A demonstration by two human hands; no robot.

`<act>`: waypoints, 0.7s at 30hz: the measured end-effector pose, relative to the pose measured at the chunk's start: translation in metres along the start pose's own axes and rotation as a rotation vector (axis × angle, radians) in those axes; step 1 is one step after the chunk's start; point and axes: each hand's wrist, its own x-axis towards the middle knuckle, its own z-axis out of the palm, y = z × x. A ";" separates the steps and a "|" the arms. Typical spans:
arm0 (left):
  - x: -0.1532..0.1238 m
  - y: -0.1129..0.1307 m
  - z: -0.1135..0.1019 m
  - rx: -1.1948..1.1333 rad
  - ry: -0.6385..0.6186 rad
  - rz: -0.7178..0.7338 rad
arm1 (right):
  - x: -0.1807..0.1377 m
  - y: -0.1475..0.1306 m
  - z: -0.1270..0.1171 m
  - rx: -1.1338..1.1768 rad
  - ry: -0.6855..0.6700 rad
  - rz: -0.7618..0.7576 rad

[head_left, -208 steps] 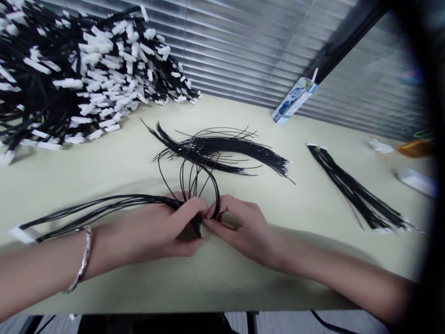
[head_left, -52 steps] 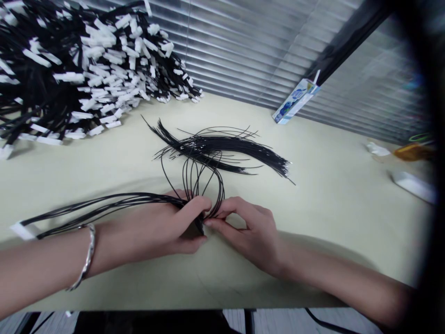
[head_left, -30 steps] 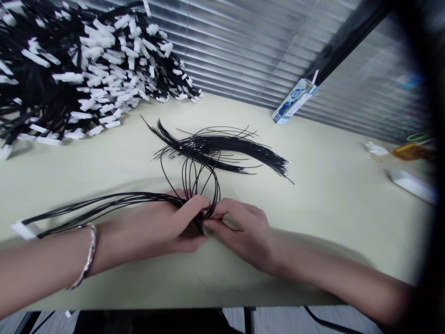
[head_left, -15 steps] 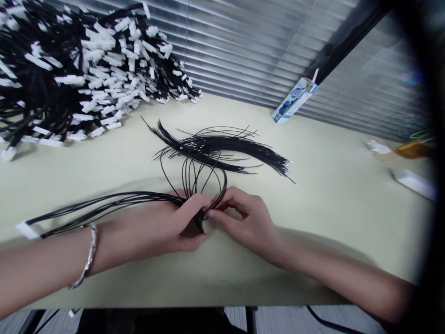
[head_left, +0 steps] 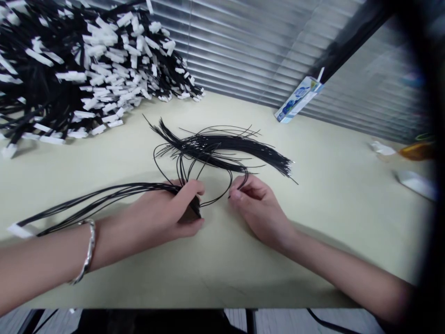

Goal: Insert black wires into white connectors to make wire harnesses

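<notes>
My left hand grips a small black connector from which a flat run of black wires trails left to a white plug. Several thin wires loop up from the connector toward the loose black wire bundle lying in the middle of the table. My right hand sits just right of the connector, pinching the end of one thin black wire between thumb and finger.
A large heap of black cables with white plugs fills the back left. A blue-and-white carton leans against the window blinds. Small white and orange items lie at the far right. The table's front edge is close to me.
My right hand has drawn away from the connector to the right and slightly back, pulling one wire loop with it. A wire bundle at the right, seen earliest, is gone.
</notes>
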 end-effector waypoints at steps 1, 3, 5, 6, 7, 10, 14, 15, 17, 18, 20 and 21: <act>0.000 0.001 0.000 0.011 -0.002 0.012 | -0.002 -0.001 0.001 -0.048 -0.058 0.021; -0.002 0.003 0.000 0.048 -0.003 0.053 | -0.005 -0.003 0.005 -0.155 -0.159 0.046; -0.004 0.005 0.000 0.097 0.005 0.076 | -0.008 -0.003 0.007 -0.270 -0.192 0.049; -0.005 0.006 0.001 0.112 0.004 0.078 | -0.009 -0.002 0.008 -0.325 -0.185 0.043; -0.006 0.007 0.002 0.112 0.000 0.079 | -0.010 -0.002 0.008 -0.379 -0.176 0.039; -0.008 0.009 0.004 0.081 -0.007 0.093 | -0.012 0.001 0.008 -0.475 -0.174 0.020; -0.008 0.010 0.003 0.071 -0.011 0.086 | -0.012 0.002 0.009 -0.438 -0.201 -0.036; -0.008 0.009 0.003 0.057 -0.019 0.082 | -0.011 0.002 0.009 -0.426 -0.200 -0.050; -0.008 0.009 0.003 0.036 -0.031 0.073 | -0.011 0.002 0.010 -0.426 -0.187 -0.063; -0.008 0.009 0.003 0.034 -0.032 0.070 | -0.011 0.002 0.010 -0.432 -0.182 -0.061; -0.009 0.008 0.003 0.041 -0.027 0.064 | -0.011 0.002 0.010 -0.451 -0.169 -0.053; -0.009 0.008 0.003 0.044 -0.028 0.064 | -0.011 0.002 0.010 -0.462 -0.164 -0.049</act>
